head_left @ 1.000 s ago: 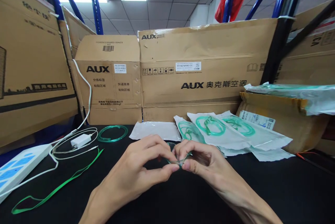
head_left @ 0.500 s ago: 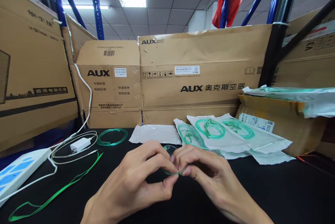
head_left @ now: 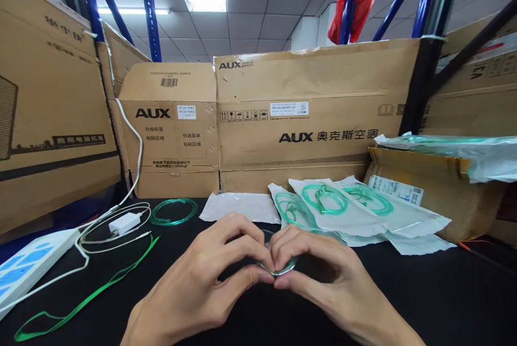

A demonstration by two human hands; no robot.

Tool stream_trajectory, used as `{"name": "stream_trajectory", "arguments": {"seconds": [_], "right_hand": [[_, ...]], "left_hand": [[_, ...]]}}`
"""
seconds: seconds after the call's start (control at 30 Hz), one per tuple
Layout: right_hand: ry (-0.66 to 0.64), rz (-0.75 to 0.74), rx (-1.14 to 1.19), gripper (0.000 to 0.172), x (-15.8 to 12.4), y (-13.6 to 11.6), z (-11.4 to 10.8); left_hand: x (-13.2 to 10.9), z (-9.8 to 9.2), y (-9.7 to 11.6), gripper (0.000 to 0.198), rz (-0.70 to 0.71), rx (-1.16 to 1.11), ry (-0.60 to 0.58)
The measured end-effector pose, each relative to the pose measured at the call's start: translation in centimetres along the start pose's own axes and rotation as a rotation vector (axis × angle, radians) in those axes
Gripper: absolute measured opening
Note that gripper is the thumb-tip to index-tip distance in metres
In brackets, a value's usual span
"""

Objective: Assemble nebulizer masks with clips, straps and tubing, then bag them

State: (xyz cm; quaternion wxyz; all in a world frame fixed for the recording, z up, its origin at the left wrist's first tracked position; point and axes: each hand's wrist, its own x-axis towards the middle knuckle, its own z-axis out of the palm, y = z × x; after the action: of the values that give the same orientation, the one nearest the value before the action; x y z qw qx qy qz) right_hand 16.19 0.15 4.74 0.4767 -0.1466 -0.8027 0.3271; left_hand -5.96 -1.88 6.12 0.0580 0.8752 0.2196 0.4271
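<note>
My left hand (head_left: 220,276) and my right hand (head_left: 319,276) meet at the middle front, fingertips touching or nearly so. Both are closed, pinching the rim of a clear, green-tinted plastic oxygen mask (head_left: 289,267) between thumbs and fingers. Most of the mask is hidden behind the fingers; only its curved lower edge and a bit of its far side show. To the left lie a loose green elastic strap (head_left: 95,293) and a coil of green tubing (head_left: 174,222). Behind my hands is a flat white pouch (head_left: 241,207).
Several sealed pouches (head_left: 335,216) with green tubing lie at the right rear, beside an open carton (head_left: 452,184) with more packs on top. A power strip (head_left: 34,265) and a white adapter (head_left: 124,222) with cables sit left. Large cardboard boxes (head_left: 299,82) wall the back.
My hands have drawn closer together, and both thumbs now press at the near edge of the mask. Less of the mask shows behind my fingers. The things on the table stay put.
</note>
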Motion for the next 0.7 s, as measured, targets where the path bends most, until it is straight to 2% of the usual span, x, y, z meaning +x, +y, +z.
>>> {"name": "stream_trajectory", "arguments": {"seconds": [0.2,0.37,0.53,0.7], "right_hand": [[0.027,-0.127,-0.04,0.01,0.2,-0.9,0.1],[0.055,-0.202,-0.043,0.012,0.1,-0.7,0.1],[0.078,-0.205,-0.119,0.019,-0.1,-0.9,0.1],[0.055,-0.155,-0.108,0.019,-0.1,-1.2,0.0]], "left_hand": [[0.3,0.4,-0.4,0.019,0.001,-0.127,0.03],[0.4,1.0,-0.8,0.009,0.002,-0.268,0.09],[0.5,1.2,-0.4,0.008,-0.018,-0.241,0.093],[0.6,1.3,-0.5,0.012,0.012,-0.26,0.086]]}}
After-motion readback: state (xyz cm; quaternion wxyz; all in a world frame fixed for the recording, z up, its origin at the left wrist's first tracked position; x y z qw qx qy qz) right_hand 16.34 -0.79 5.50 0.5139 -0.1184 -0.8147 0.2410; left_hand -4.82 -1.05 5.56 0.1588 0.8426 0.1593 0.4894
